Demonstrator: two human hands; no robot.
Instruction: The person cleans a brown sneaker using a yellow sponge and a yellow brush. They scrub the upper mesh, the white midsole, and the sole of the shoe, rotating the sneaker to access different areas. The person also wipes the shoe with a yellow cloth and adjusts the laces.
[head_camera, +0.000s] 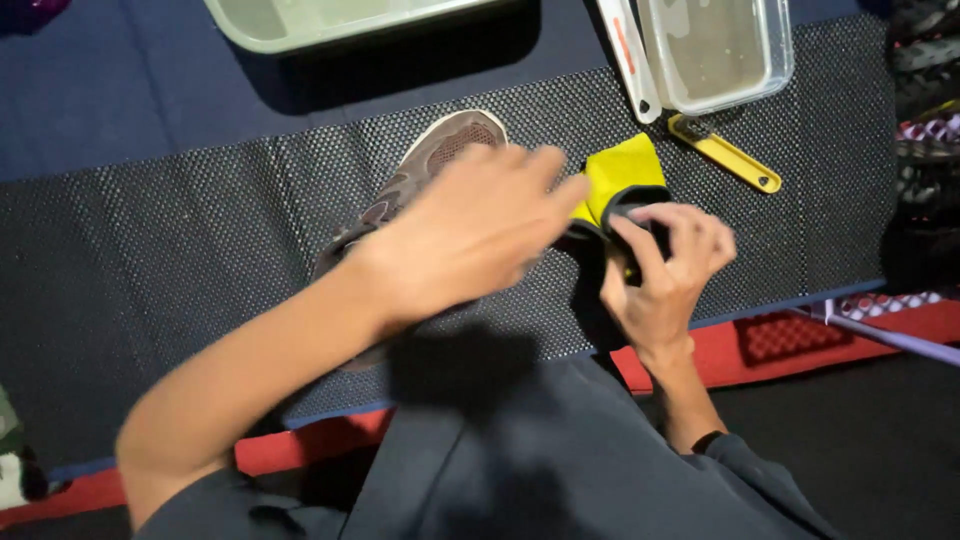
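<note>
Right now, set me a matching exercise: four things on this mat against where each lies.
Things:
1. brown sneaker
2. yellow-handled brush
3. yellow and black glove
4. clear tub

Places:
A. top right, at the mat's far edge
B. pinched in the right hand
C. partly under the left hand
D. just below the tub

Pairs: 1-C, 2-D, 3-B, 4-A

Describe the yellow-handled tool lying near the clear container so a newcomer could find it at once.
Start at the dark textured mat covering the surface, then look to its far right, where a clear rectangular plastic container sits. Just below that container's near corner lies the slim yellow-handled tool, angled diagonally. It is flat and narrow, unlike the folded yellow-and-black fabric piece beside the right hand.
</note>
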